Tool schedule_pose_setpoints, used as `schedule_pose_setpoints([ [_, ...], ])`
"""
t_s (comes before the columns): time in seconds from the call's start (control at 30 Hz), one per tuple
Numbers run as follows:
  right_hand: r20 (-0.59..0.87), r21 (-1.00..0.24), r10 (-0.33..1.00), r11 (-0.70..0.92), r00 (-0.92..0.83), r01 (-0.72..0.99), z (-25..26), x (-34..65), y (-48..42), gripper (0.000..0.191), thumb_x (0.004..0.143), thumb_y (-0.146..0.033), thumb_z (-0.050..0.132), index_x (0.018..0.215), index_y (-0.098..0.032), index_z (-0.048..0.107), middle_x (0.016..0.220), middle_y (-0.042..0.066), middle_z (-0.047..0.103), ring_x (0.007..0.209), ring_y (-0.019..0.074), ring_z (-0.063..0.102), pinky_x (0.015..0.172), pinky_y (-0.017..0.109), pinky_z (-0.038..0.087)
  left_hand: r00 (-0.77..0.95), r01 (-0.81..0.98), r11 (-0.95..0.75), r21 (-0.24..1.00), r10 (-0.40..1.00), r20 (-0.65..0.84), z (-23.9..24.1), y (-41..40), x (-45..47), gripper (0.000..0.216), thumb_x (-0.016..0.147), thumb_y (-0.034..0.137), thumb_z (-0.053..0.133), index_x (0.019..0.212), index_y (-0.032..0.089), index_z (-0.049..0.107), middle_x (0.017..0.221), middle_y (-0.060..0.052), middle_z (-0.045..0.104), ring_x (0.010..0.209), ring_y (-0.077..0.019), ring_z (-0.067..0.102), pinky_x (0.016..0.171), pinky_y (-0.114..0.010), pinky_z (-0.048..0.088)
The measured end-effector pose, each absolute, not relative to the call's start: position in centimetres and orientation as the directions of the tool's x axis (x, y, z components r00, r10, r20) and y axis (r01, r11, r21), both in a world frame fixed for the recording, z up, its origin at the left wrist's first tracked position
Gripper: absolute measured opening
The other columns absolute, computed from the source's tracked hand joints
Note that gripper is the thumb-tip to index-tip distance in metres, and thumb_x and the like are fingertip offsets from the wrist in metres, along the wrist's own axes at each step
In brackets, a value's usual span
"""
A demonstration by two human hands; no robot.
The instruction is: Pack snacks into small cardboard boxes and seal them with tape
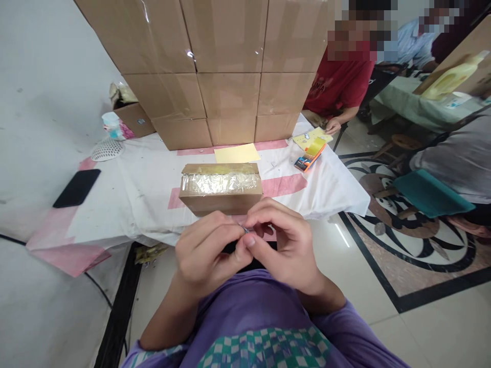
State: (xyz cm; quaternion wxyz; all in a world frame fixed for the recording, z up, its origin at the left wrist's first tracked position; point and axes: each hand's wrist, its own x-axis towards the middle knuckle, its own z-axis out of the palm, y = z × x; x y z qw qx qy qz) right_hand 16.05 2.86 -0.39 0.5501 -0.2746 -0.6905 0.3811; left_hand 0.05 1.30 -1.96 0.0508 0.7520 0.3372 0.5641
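My left hand [210,248] and my right hand [284,240] meet in front of my body, near the table's front edge. Both are closed, thumbs and fingertips pinched together around something tiny and greyish that the fingers mostly hide. Just beyond them a small cardboard box [220,202] lies on the table, its top covered with shiny clear tape. Neither hand appears to grip that box. Behind it lies a pale yellow sheet [237,153].
Large taped cartons [230,97] are stacked at the back. An orange tape dispenser [314,153] lies to the right, near a person in a red shirt [341,82]. At left are a black phone [76,188] and a white perforated cover [108,149]. A teal stool [433,191] stands right.
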Motion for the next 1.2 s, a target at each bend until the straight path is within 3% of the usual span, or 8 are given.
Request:
schedule_pose_setpoints([
  [0.23, 0.472, -0.881, 0.853, 0.467, -0.225, -0.078, -1.2, 15.6, 3.0, 0.013, 0.093, -0.018, 0.066, 0.08, -0.02, 0.065, 0.076, 0.0, 0.065, 0.066, 0.0115, 0.057, 0.055, 0.024, 0.043, 0.146, 0.481, -0.76, 0.437, 0.561, 0.815, -2.2, 1.3, -0.3, 0.018, 0.081, 0.002, 0.069, 0.085, 0.019, 0.062, 0.071, -0.001, 0.062, 0.064, -0.0127, 0.055, 0.06, -0.026, 0.046],
  [0.47, 0.564, -0.825, 0.82, 0.557, -0.098, -0.093, -2.2, 15.3, 2.9, 0.013, 0.096, -0.019, 0.062, 0.084, -0.021, 0.063, 0.078, 0.001, 0.062, 0.068, 0.0135, 0.058, 0.059, 0.027, 0.047, -0.025, 0.386, -0.713, 0.585, 0.626, 0.779, -3.1, 1.5, -0.2, 0.016, 0.083, 0.004, 0.065, 0.081, 0.019, 0.061, 0.067, 0.002, 0.059, 0.058, -0.0104, 0.052, 0.055, -0.025, 0.041],
  [0.63, 0.512, -0.852, 0.857, 0.5, -0.053, -0.157, -3.3, 15.4, 3.1, 0.009, 0.098, -0.023, 0.062, 0.09, -0.022, 0.063, 0.082, 0.001, 0.062, 0.058, 0.0093, 0.052, 0.051, 0.025, 0.043, -0.103, 0.316, -0.631, 0.708, 0.719, 0.687, -4.3, 1.8, -0.4, 0.014, 0.087, 0.008, 0.063, 0.08, 0.02, 0.062, 0.066, 0.002, 0.055, 0.062, -0.0122, 0.052, 0.056, -0.027, 0.039],
  [0.83, 0.339, -0.913, 0.937, 0.349, 0.084, -0.211, -5.1, 16.5, 5.2, 0.019, 0.099, -0.038, 0.062, 0.092, -0.021, 0.06, 0.057, -0.008, 0.05, 0.045, 0.0068, 0.041, 0.042, 0.019, 0.032, -0.115, 0.329, -0.58, 0.745, 0.759, 0.641, -4.7, 3.7, -1.0, 0.015, 0.088, 0.013, 0.064, 0.075, 0.02, 0.062, 0.065, 0.002, 0.056, 0.061, -0.0125, 0.052, 0.055, -0.027, 0.038],
  [0.9, 0.281, -0.929, 0.947, 0.309, 0.157, -0.204, -6.3, 17.5, 7.1, 0.024, 0.098, -0.043, 0.062, 0.092, -0.021, 0.058, 0.054, -0.008, 0.052, 0.042, 0.0062, 0.04, 0.04, 0.018, 0.03, -0.134, 0.338, -0.566, 0.752, 0.762, 0.634, -4.7, 4.6, -1.4, 0.017, 0.088, 0.014, 0.063, 0.072, 0.019, 0.061, 0.064, 0.002, 0.057, 0.062, -0.0121, 0.053, 0.055, -0.027, 0.039],
  [1.03, 0.176, -0.953, 0.958, 0.224, 0.227, -0.204, -10.2, 19.6, 12.0, 0.03, 0.093, -0.048, 0.066, 0.089, -0.02, 0.057, 0.066, -0.004, 0.066, 0.038, 0.005, 0.044, 0.039, 0.019, 0.031, -0.213, 0.323, -0.549, 0.771, 0.752, 0.624, -5.3, 6.8, -2.8, 0.018, 0.088, 0.016, 0.063, 0.071, 0.018, 0.062, 0.064, 0.003, 0.058, 0.062, -0.0095, 0.053, 0.056, -0.025, 0.04],
  [1.2, -0.11, -0.901, 0.983, -0.036, 0.148, -0.432, -14.8, 19.7, 15.4, 0.031, 0.078, -0.046, 0.072, 0.078, -0.019, 0.055, 0.074, -0.001, 0.069, 0.037, 0.0053, 0.049, 0.036, 0.019, 0.02, -0.427, 0.245, -0.446, 0.861, 0.747, 0.509, -6.8, 9.9, -6.5, 0.017, 0.084, 0.012, 0.064, 0.068, 0.016, 0.064, 0.057, 0.006, 0.059, 0.056, -0.0063, 0.054, 0.054, -0.021, 0.042],
])
